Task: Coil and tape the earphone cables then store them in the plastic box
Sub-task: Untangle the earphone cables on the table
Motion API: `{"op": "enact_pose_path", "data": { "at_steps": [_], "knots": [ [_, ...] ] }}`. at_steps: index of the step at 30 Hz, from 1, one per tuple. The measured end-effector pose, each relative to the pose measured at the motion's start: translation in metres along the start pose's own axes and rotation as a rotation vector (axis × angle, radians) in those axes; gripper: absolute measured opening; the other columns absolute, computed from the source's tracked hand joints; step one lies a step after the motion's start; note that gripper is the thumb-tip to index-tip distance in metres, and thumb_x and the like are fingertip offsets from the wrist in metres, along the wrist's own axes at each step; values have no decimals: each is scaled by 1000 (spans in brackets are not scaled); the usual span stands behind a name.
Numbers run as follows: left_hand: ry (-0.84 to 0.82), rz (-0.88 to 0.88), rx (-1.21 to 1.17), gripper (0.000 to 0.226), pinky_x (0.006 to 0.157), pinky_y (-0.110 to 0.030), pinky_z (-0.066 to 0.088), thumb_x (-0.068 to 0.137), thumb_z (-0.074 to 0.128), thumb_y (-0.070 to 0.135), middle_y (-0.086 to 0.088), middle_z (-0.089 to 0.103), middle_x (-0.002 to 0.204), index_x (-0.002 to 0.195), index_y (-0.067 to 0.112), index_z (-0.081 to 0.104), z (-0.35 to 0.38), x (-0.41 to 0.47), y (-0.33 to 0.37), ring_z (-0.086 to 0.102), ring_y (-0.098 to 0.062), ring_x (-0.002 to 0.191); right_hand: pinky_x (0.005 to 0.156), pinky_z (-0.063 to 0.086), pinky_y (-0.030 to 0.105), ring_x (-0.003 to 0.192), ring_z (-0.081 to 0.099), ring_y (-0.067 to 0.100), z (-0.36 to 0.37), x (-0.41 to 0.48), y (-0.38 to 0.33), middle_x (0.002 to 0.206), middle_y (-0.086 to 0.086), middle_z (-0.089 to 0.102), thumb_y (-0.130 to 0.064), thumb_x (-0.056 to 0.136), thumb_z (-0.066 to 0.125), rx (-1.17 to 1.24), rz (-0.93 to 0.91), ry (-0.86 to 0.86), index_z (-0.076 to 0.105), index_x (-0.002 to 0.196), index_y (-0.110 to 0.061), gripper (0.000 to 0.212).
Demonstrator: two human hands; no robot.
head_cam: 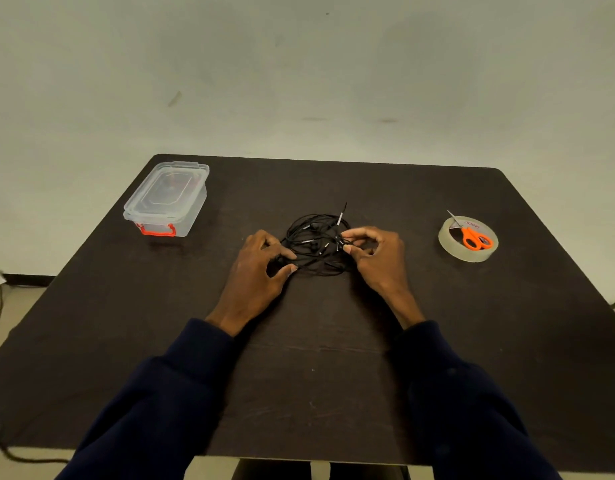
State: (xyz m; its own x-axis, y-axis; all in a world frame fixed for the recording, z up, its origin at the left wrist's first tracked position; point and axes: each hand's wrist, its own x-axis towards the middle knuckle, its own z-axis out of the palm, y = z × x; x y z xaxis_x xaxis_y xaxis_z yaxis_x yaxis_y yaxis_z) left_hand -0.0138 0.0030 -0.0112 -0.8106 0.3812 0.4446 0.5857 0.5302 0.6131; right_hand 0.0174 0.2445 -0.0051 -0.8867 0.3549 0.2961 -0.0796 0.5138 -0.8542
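Note:
A tangle of black earphone cables (314, 237) lies in the middle of the dark table (334, 358). My left hand (259, 271) pinches a strand at the tangle's left edge between thumb and fingers. My right hand (377, 256) pinches cable at the right edge, near a silver jack plug that sticks up. A clear plastic box (167, 199) with a shut lid and red latch stands at the back left. A roll of clear tape (468, 239) lies at the right, with orange-handled scissors (472, 235) resting on top of it.
A pale wall rises behind the table's far edge. Off the table's left side, dark cords run over the floor. The table's near edge is just below my sleeves.

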Motion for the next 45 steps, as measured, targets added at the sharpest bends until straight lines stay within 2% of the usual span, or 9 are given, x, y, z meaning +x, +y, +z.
{"op": "enact_pose_path", "data": {
  "at_steps": [12, 19, 25, 28, 31, 34, 38, 41, 45],
  "knots": [
    [116, -15, -97, 27, 101, -29, 45, 90, 76, 23, 14, 62, 115, 116, 30, 75, 2, 12, 13, 53, -9, 111, 73, 56, 18, 82, 71, 8, -3, -2, -8, 92, -7, 78, 0, 87, 75, 224, 5, 37, 80, 97, -19, 22],
    [-38, -44, -43, 23, 112, -32, 35, 92, 75, 28, 4, 55, 144, 114, 21, 76, 18, 46, 24, 42, -13, 135, 86, 58, 24, 99, 75, 18, -5, -5, -15, 103, 5, 79, 5, 88, 73, 474, 14, 0, 77, 106, -4, 20],
    [54, -123, -465, 22, 85, -28, 58, 103, 54, 4, -4, 78, 100, 100, 6, 76, 3, 58, 38, 75, -11, 94, 77, 64, 36, 98, 74, 29, 0, -3, -17, 112, 21, 75, 3, 92, 69, 719, 50, -41, 71, 115, 4, 22],
    [20, -189, -564, 38, 78, -32, 62, 112, 42, 17, -16, 78, 96, 102, -5, 72, -10, 65, 47, 78, -22, 86, 84, 61, 37, 107, 73, 23, 1, 1, -18, 115, 13, 75, -6, 94, 71, 522, 13, -65, 72, 118, -5, 23],
    [15, -175, -501, 48, 64, -23, 56, 113, 37, 22, -18, 76, 87, 97, -7, 71, -25, 73, 57, 73, -12, 69, 78, 57, 27, 98, 70, 10, -4, 5, -26, 113, -1, 75, -30, 91, 75, 351, -3, -209, 72, 123, -20, 34],
    [13, -175, -492, 57, 69, -29, 59, 114, 33, 33, -13, 77, 87, 94, -2, 73, -42, 79, 69, 75, -18, 74, 101, 47, 29, 124, 57, 11, -7, 7, -34, 131, -9, 63, -58, 80, 75, 81, -28, -348, 68, 129, -30, 57],
    [-107, -273, -720, 68, 78, -39, 62, 111, 25, 50, -13, 79, 95, 95, 8, 76, -63, 82, 85, 77, -30, 85, 111, 42, 48, 129, 53, 22, -4, 11, -44, 128, -3, 67, -39, 85, 81, -261, -164, -244, 77, 112, -24, 31],
    [-133, -363, -964, 67, 72, -38, 62, 110, 25, 51, -18, 78, 98, 97, 7, 74, -73, 79, 90, 77, -35, 88, 96, 57, 50, 105, 72, 20, -10, 10, -55, 108, 3, 77, -19, 92, 76, 44, -110, -257, 79, 107, -12, 17],
    [-225, -467, -1331, 65, 83, -41, 61, 112, 20, 46, -20, 76, 107, 108, 3, 69, -79, 70, 84, 74, -36, 104, 108, 51, 47, 121, 68, 31, -17, 0, -69, 126, 12, 72, -16, 98, 67, 539, -6, -552, 65, 131, -8, 34]
  ]
}}
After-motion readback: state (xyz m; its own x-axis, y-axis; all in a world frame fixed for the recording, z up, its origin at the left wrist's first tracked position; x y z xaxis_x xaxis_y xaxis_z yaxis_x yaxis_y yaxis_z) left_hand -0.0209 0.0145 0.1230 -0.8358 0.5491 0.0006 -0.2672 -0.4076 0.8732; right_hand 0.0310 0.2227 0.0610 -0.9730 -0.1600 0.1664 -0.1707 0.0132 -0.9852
